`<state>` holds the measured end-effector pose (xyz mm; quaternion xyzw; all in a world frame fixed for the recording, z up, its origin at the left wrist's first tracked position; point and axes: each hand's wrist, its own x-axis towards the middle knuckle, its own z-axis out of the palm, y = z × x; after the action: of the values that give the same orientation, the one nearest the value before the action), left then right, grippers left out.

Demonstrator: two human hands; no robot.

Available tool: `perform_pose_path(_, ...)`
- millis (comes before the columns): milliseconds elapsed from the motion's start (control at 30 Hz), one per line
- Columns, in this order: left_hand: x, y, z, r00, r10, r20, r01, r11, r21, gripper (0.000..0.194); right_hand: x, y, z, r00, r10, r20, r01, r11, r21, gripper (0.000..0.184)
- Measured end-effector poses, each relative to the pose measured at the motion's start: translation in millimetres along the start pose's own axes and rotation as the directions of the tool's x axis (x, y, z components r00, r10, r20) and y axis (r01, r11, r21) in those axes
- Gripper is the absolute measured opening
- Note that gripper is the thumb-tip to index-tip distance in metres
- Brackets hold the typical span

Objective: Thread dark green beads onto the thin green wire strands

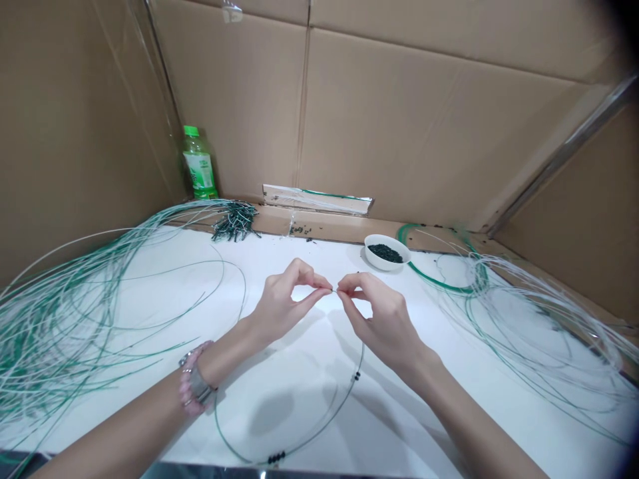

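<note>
My left hand (pixel 294 293) and right hand (pixel 382 309) are both pinched, thumb to finger, tips nearly meeting over a tiny dark piece (pixel 334 289), too small for me to tell whether it is a bead or a strand's end. Below them a thin strand (pixel 319 434) loops over the white table (pixel 309 392): it comes down from behind my right hand, bends round near the front edge and runs up to my left wrist, where my arm hides it. It carries black beads, a few on the right and a longer row at the bottom.

Just beyond my right hand is the white bowl (pixel 385 265), holding more dark beads. To my left a big heap of green and white strands (pixel 100 286) spreads wide, loose ends reaching toward my forearm; its dark tips (pixel 237 221) gather at the back, near a green-capped bottle (pixel 200 171). To my right lies a looser coil (pixel 519 269), its green loop beside the bowl. Dark crumbs (pixel 301 230) dot the back ledge. Cardboard (pixel 229 86) walls in the back and sides. A pink bracelet (pixel 186 389) and a grey band (pixel 200 384) circle my left wrist.
</note>
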<state>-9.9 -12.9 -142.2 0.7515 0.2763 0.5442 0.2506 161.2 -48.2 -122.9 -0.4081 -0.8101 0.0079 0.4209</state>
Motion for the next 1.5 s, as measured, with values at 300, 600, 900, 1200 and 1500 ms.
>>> perform_pose_path(300,-0.2,0.1,1.3,1.000,-0.023,0.001,0.023,1.000,-0.012,0.026,-0.2,1.0,-2.0,1.000,-0.007,0.015,0.007,1.000,-0.012,0.009)
perform_pose_path(600,-1.4,-3.0,1.3,1.000,-0.015,0.022,0.015,1.000,0.018,0.023,0.2,1.2,-1.2,0.999,-0.006,0.044,0.006,1.000,0.011,0.011)
perform_pose_path(900,-2.0,-3.6,4.5,0.983,-0.179,0.048,0.185,0.966,-0.180,0.027,3.4,3.7,0.3,0.978,0.207,0.007,-0.203,0.957,0.209,0.008)
perform_pose_path(1200,-0.5,-4.0,9.7,0.964,-0.265,0.000,0.256,0.930,-0.264,0.034,5.3,5.7,10.1,0.900,0.420,0.118,-0.433,0.832,0.347,0.012)
perform_pose_path(1500,1.7,-9.2,10.5,0.967,-0.252,-0.030,0.238,0.941,-0.239,0.036,3.8,9.2,16.3,0.852,0.494,0.173,-0.523,0.793,0.311,0.013)
